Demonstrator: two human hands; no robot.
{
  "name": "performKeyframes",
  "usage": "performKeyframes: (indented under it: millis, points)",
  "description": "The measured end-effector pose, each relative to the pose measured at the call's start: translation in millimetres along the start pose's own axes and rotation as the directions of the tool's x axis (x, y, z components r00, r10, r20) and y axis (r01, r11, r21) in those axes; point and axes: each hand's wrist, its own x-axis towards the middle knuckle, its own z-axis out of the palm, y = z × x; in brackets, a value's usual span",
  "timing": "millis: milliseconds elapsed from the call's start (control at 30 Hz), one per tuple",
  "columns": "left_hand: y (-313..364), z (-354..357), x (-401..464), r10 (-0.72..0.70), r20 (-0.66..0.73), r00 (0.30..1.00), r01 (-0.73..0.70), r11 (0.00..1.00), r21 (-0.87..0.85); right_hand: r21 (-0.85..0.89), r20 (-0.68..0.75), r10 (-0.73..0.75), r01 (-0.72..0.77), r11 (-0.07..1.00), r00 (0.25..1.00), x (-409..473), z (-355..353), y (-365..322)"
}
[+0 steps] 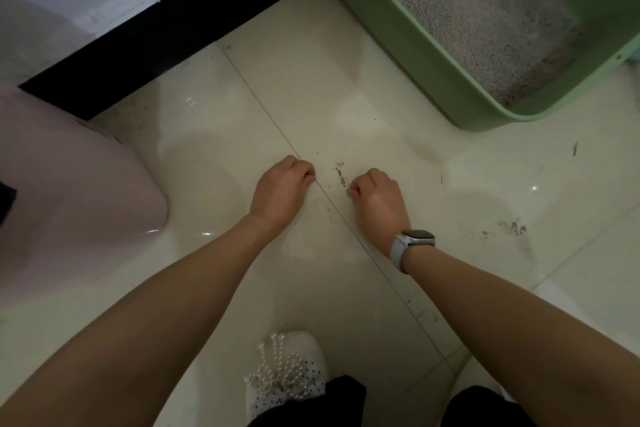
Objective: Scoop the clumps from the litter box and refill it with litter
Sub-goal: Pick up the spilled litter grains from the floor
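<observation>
A green litter box [408, 45] stands on the floor at the upper right, holding grey litter [478, 17]. No scoop or litter bag shows. My left hand [280, 191] and my right hand [375, 204] hang side by side over the tiled floor, well short of the box. Both have their fingers curled under and hold nothing. A watch [412, 246] with a pale strap is on my right wrist.
A pale pink rounded object [69, 191] sits at the left, beside a black skirting board [166, 31] under a white wall. Dark smudges and litter specks [341, 173] mark the cream tiles. A white shoe with pearls [287, 371] is at the bottom.
</observation>
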Motion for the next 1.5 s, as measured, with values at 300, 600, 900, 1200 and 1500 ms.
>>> performKeyframes:
  millis: [300,600,900,1200,1500]
  points:
    - [5.5,-4.7,3.5,-0.053,0.106,0.993,0.050,0.998,0.029,-0.147,0.173,-0.050,0.076,0.986,0.984,5.3,-4.7,-1.7]
    - [48.3,-112.5,5.9,-0.049,-0.230,0.972,0.042,0.999,-0.034,0.395,0.133,0.111,-0.155,0.906,0.985,55.0,-86.2,-49.8]
    - [57.6,-268.9,-55.5,-0.298,-0.631,0.716,0.235,0.954,-0.184,0.614,-0.116,-0.267,0.280,0.738,0.957,103.7,-182.3,-193.7]
    - [-26.1,-312.5,-141.9,-0.545,-0.599,0.586,0.687,0.727,0.010,0.257,0.097,-0.672,0.633,0.730,0.735,96.9,-150.7,-317.1]
    - [-15.6,-318.0,-126.1,-0.596,-0.582,0.553,0.713,0.700,-0.040,0.368,-0.127,-0.656,0.650,0.666,0.744,96.8,-164.3,-303.7]
